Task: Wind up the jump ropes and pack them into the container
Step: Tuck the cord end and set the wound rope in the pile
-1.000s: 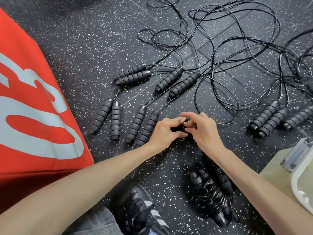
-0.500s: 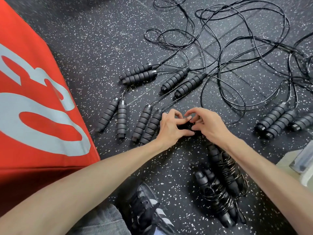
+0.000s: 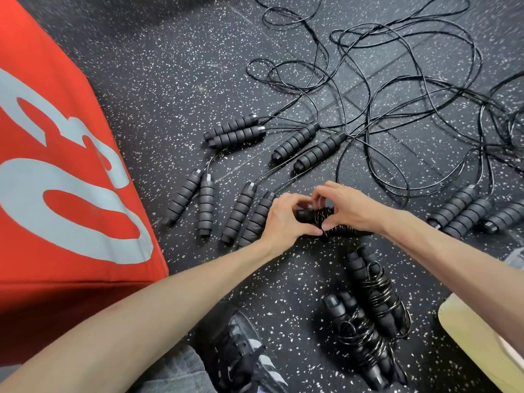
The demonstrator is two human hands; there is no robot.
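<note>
while both hands [image 3: 317, 214] grip, wound rope [image 3: 337, 222] lies left-right

Large grey characters are printed on the red pad [image 3: 56, 177] at left; cropped by the frame edge, they cannot be read. No other text, label or number is legible.
</note>
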